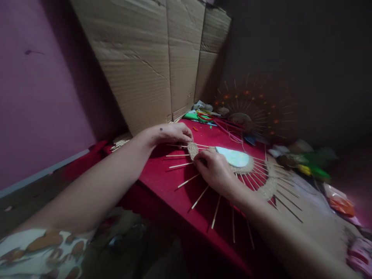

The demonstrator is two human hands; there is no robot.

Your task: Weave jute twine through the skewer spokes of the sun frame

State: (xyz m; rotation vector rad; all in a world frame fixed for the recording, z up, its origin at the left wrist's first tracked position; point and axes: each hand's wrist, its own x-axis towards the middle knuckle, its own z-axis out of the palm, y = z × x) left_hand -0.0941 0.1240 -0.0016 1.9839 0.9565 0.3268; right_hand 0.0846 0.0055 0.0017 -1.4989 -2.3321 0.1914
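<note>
A half-round piece of thin sticks [183, 181] fanning outward lies on the red cloth. At its middle is a pale blue-green half disc [233, 156] edged in tan cord. An outer woven cord band [269, 186] crosses the sticks, and its left end [192, 150] lies between my hands. My left hand [176, 133] pinches at the top of this end, by the uppermost stick. The fingers of my right hand [213, 169] are closed on the band just below; part of the band is hidden under that hand.
Cardboard [139, 58] stands upright behind the red cloth [162, 197]. Scissors with red handles [205, 116] and pink cord lie at the back. A round stick piece with orange dots [247, 93] stands behind. Bundled sticks [120, 142] are left; plastic packets [340, 201] are right.
</note>
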